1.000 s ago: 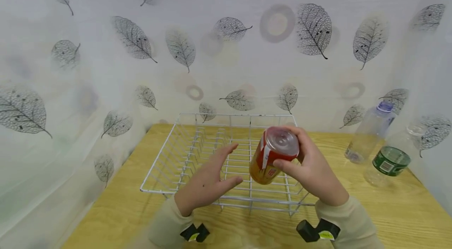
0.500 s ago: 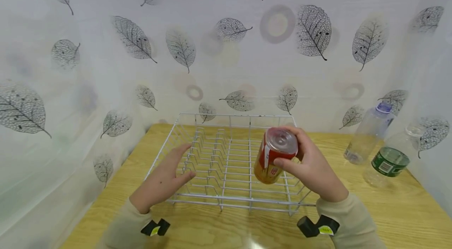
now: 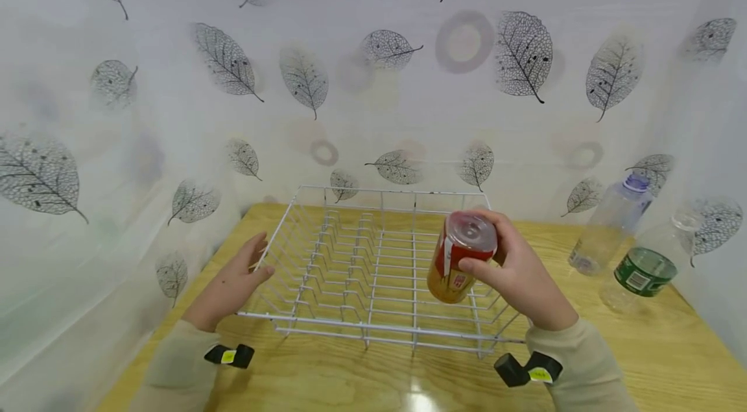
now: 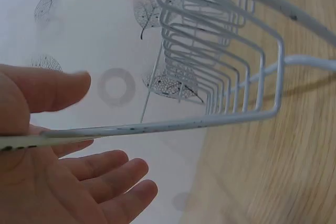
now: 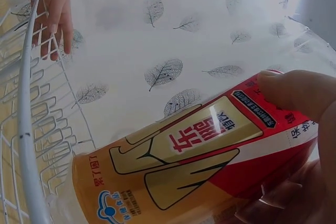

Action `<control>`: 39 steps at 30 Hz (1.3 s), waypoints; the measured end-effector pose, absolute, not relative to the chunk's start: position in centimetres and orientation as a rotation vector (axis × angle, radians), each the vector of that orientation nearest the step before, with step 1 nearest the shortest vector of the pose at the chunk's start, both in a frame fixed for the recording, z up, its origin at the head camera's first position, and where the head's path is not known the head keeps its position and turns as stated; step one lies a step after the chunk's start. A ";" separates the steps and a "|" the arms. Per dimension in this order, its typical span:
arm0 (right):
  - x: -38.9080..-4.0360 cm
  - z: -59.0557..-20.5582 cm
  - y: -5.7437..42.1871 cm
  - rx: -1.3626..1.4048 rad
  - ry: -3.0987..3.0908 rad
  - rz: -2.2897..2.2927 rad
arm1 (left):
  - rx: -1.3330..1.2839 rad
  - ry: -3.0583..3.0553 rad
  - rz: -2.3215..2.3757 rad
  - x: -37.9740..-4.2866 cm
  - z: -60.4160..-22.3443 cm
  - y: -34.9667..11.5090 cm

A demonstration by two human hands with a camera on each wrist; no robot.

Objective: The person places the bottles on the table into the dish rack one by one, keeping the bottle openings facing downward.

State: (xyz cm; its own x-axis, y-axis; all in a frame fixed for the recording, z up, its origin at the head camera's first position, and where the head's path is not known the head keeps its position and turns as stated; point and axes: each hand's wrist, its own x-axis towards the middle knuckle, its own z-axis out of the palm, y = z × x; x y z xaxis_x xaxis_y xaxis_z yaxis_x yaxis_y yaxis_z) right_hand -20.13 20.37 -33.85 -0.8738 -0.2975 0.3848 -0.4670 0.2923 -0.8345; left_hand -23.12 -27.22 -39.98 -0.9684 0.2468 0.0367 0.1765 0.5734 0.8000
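Two hands work over a white wire rack (image 3: 373, 263) on the wooden bench (image 3: 642, 347) in the head view. The right hand (image 3: 519, 276) has its grip curled round a red and gold can (image 3: 461, 257), tilted, bottom end toward the camera, held above the rack's right side. The left hand (image 3: 230, 282) lies relaxed and holds nothing, thumb at the rack's left rim. Two clear bottles (image 3: 607, 224) lean at the far right.

The left wrist view shows straight fingers (image 4: 105, 174) under the rack's rim wire (image 4: 157, 125), the thumb above it.

The right wrist view shows the can (image 5: 194, 156) pinched by a thumb (image 5: 299, 93), the rack (image 5: 26, 129) below at left, and the left hand (image 5: 52, 9) far off.
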 end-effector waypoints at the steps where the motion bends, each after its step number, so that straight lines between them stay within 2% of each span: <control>1: -20.2 -33.9 20.4 0.713 -2.398 1.634 | 0.358 2.659 1.425 -23.2 -40.1 -27.3; 12: -20.0 -33.2 20.4 0.686 -2.438 1.532 | 0.365 2.374 1.785 -23.3 -41.2 -27.3; 20: -21.0 -30.8 19.5 0.767 -2.451 1.366 | 0.407 2.229 1.928 -22.8 -41.2 -27.3; 32: -25.6 -28.3 17.5 0.807 -2.457 1.424 | 0.397 2.157 2.000 -23.0 -41.5 -27.1; 39: -29.3 -28.2 16.5 0.628 -2.485 1.556 | 0.396 2.129 2.015 -23.2 -41.8 -27.0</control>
State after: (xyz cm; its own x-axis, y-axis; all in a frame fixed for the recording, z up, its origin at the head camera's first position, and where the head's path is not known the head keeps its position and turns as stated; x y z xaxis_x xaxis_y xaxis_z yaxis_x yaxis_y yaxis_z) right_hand -29.29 16.50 -28.19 -0.9025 -0.2718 0.3342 -0.4193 0.3768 -0.8260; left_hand -23.17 -27.02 -41.75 -0.9475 0.3159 0.0492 0.0665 0.0443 0.9968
